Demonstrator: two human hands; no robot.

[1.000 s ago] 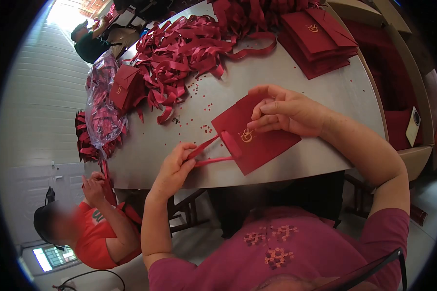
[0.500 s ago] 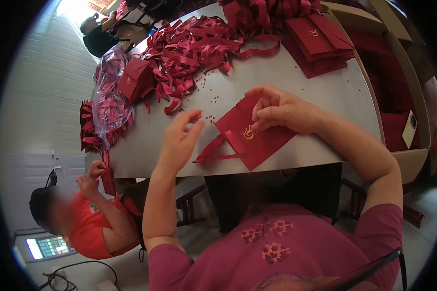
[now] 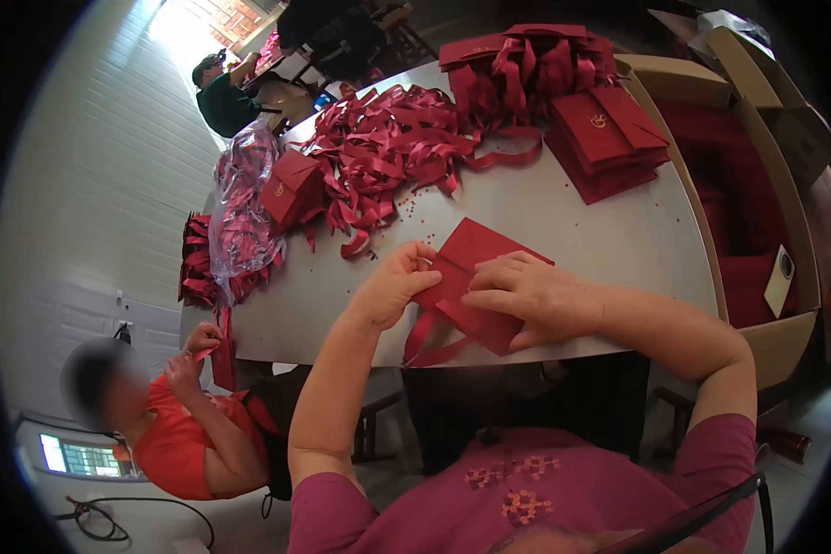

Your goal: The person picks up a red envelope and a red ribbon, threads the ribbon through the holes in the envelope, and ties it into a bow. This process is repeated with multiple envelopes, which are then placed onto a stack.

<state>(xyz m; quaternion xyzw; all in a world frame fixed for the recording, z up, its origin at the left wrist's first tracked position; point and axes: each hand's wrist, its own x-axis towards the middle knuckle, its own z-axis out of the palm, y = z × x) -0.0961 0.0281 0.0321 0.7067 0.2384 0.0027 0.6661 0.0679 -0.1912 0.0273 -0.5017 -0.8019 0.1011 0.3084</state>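
A red paper gift bag (image 3: 492, 242) lies flat near the table's front edge, under both my hands. My left hand (image 3: 399, 284) is closed on the bag's left edge, thumb on top. Across the bag's right part rests my right hand (image 3: 543, 297), its bent fingers apart and touching the paper. A red ribbon handle (image 3: 425, 340) loops out from the bag's near left side. No gold logo shows on the visible part of the bag; my right hand hides some of its surface.
Tangled red ribbons (image 3: 388, 138) heap at the back, beside stacked red bags (image 3: 609, 138). Clear plastic wrapping (image 3: 245, 208) lies at left. An open cardboard box (image 3: 702, 212) with a phone (image 3: 779, 282) stands right. A co-worker in orange-red (image 3: 194, 434) sits left, handling a bag.
Both hands have come onto the bag; my left hand was in the air and now grips its edge. The gold logo visible earlier no longer shows. The camera view has shifted.
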